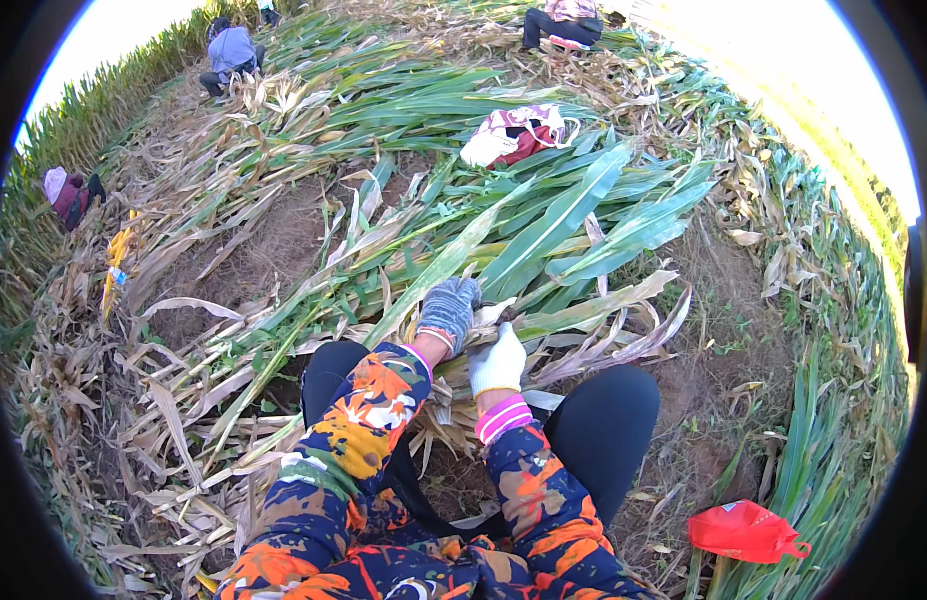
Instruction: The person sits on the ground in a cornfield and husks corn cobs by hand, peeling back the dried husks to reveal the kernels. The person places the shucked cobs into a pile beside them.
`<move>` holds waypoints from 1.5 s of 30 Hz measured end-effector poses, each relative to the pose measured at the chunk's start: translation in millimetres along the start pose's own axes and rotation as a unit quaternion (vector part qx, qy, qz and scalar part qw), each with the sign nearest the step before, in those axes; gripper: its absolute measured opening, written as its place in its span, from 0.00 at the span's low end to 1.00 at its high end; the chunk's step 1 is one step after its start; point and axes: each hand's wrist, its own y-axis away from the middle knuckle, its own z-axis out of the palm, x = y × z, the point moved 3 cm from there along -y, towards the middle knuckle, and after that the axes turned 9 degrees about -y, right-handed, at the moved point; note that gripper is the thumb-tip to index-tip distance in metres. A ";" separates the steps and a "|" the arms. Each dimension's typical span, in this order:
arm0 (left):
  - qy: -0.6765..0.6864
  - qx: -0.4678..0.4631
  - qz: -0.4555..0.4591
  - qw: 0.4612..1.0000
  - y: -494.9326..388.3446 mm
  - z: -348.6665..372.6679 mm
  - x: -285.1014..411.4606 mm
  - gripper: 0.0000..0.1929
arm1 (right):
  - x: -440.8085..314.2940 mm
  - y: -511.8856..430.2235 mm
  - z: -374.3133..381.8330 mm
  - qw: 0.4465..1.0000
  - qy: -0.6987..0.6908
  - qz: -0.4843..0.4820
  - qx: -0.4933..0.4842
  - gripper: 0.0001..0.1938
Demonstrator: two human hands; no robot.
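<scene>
My left hand [450, 311], in a grey knitted glove, closes on dry, pale corn husk [493, 312] in front of my knees. Just to its right, my right hand [499, 361] wears a white glove and grips the same husk, its thumb pointing up beside a dark tuft. Whether an ear sits inside the husk is hidden by the gloves. Cut corn stalks [388, 247] lie beneath and beyond both hands, with broad green leaves [561, 217] fanning out to the upper right. Withered leaves [621, 330] stick out to the right of the white glove.
A white and dark-red cloth bag [519, 136] rests on the stalks ahead. To my lower right lies a red bag [745, 531]. Something yellow [118, 255] is at the left. Other people crouch farther off: one person [234, 56] at upper left, another [564, 26] at the top.
</scene>
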 end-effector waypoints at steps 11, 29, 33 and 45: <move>0.687 0.150 -0.366 0.610 8.5 -4.8 -52.2 0.13 | 27.9 -40.0 -34.0 0.954 -0.233 0.132 0.133 0.10; 0.628 0.173 -0.401 0.644 10.2 42.0 -86.2 0.14 | -47.4 30.5 54.8 0.824 0.513 -0.193 -0.141 0.21; 0.574 0.118 -0.396 0.707 20.0 41.0 -67.2 0.18 | -14.4 35.9 51.3 0.871 0.472 -0.117 -0.077 0.23; 0.688 0.048 -0.382 0.615 19.5 34.0 -15.2 0.12 | -20.2 5.7 17.8 0.992 0.105 -0.062 0.040 0.16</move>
